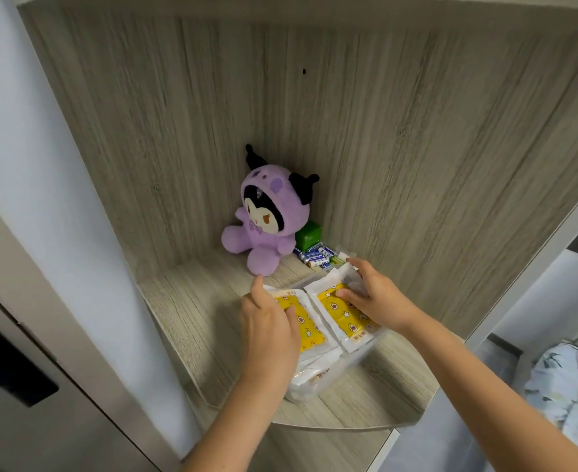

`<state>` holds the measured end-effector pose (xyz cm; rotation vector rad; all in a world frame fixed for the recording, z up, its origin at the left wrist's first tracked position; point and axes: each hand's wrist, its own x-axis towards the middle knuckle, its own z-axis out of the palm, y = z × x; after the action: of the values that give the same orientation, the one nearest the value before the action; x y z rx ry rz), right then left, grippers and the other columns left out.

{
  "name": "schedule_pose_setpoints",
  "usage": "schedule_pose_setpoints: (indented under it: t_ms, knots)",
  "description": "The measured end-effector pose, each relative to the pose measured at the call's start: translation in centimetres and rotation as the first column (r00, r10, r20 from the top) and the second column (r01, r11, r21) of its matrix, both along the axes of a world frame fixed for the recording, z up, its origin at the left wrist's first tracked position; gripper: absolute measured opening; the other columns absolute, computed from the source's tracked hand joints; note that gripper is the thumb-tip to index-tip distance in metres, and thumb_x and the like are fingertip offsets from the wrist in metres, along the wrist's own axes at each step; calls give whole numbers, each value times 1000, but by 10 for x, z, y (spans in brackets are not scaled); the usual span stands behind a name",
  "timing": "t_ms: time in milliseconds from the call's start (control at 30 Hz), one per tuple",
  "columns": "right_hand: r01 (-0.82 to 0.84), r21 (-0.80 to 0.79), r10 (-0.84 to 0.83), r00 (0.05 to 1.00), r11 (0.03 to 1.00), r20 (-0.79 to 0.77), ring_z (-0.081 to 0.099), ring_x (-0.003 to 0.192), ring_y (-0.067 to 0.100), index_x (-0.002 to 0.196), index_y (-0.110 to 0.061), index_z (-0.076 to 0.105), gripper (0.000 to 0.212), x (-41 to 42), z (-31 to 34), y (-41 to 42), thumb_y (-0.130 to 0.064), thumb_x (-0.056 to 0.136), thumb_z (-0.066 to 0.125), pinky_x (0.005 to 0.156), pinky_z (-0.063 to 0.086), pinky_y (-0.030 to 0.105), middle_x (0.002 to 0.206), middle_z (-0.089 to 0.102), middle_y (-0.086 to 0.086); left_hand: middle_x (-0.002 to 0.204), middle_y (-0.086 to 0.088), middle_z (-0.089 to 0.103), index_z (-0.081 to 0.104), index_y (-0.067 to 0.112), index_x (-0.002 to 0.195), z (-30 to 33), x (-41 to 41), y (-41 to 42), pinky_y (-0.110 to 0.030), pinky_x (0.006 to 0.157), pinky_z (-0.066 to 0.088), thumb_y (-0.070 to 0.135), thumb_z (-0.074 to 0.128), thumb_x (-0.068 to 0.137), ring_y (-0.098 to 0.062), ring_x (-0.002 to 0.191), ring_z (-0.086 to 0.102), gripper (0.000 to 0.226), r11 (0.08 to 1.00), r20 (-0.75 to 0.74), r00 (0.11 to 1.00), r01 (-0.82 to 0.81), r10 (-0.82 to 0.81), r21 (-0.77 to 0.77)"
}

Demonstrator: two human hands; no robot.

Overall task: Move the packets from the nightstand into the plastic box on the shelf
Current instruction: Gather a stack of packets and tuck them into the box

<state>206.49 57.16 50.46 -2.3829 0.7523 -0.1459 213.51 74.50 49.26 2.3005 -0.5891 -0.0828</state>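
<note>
Yellow-and-white packets sit side by side at the top of the clear plastic box [335, 373] on the shelf [192, 321], w/ more white ones stacked under them, visible thru the near wall. Left packet [309, 330] lies flat, roughly level w/ the rim. Right packet [340, 310] is tilted, far edge riding up over the back rim, so I judge it's not seated yet; box looks full, which is prob why both hands are on top, settling the pile.

Left hand [269, 327] covers the near-left part of its packet, fingers curled down onto it, thumb raised off to the far side. Pressing more than lifting, I'd say, though I can't tell if fingertips hook the edge. Right hand [371, 296] comes in from the right: thumb lies on the yellow print, fingers curl over the raised far-right edge, so that grip is pinching the packet at its high corner. Packet body runs down and toward me from that pinch, into the box.

Nightstand isn't in view, so can't say how many packets remain there.

Behind the box: purple plush [267, 219] in the corner, green block [308, 235] beside it, loose batteries [316, 255] just beyond the right fingers. A careless push back could knock those.
</note>
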Motion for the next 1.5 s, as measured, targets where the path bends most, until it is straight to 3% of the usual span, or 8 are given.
schedule_pose_setpoints:
  t_ms: [200,500,667,800,900,1067,1233,1500]
  knots:
    - [2,18,-1,1000,1000,-12,44,134,26,149,-18,20,70,1,0,1,-33,92,58,106,40,33,150,40,7,130,-11,47,38,11,139,5,-7,-1,-28,83,44,42,37,100,-23,113,47,51,942,209,976,-13,-61,335]
    - [26,18,-26,1000,1000,1,45,133,26,149,-19,21,71,2,-1,2,-34,92,60,104,41,33,149,41,7,120,-12,44,44,8,126,10,1,-10,-19,63,41,43,45,97,-18,92,61,45,952,54,997,35,-54,305]
    - [26,20,-26,1000,999,0,45,132,26,149,-19,21,71,2,-2,1,-35,91,60,103,42,32,149,42,7,115,-4,49,43,16,122,17,-6,-2,-22,57,40,51,35,98,-15,90,63,43,880,253,961,-21,-114,475]
    - [26,25,-27,1000,999,12,43,135,26,150,-19,21,71,1,-2,1,-34,92,60,105,40,33,151,39,7,143,-7,38,45,19,136,18,2,5,-36,94,41,56,34,96,-27,133,36,56,847,368,909,-34,-194,530]
    - [18,16,-19,1000,1000,23,45,133,26,149,-18,25,67,1,-4,0,-33,93,58,105,40,33,147,44,7,163,2,4,14,19,153,6,14,9,-44,120,5,54,21,99,-23,149,-6,66,806,207,906,202,-369,556]
    - [-4,5,4,1000,1000,29,49,128,25,147,-19,29,63,1,-6,-2,-36,93,58,101,41,32,143,49,6,160,11,-16,2,22,155,-9,24,23,-49,121,-4,60,7,95,-18,148,-15,71,735,71,900,303,-430,607]
    - [-7,-28,8,999,1000,42,52,123,24,144,-18,35,61,4,-9,0,-36,91,61,96,41,28,136,55,6,158,3,-25,-8,25,154,-3,25,32,-50,117,-14,89,5,61,-18,143,-30,114,734,0,878,401,-479,547]
    - [-149,-207,119,981,967,-153,35,123,25,147,-14,32,51,9,-18,2,-36,102,35,107,25,33,133,44,11,156,18,-25,-13,62,139,-8,31,32,-52,118,-12,80,26,81,-17,145,-26,72,638,33,786,476,-618,606]
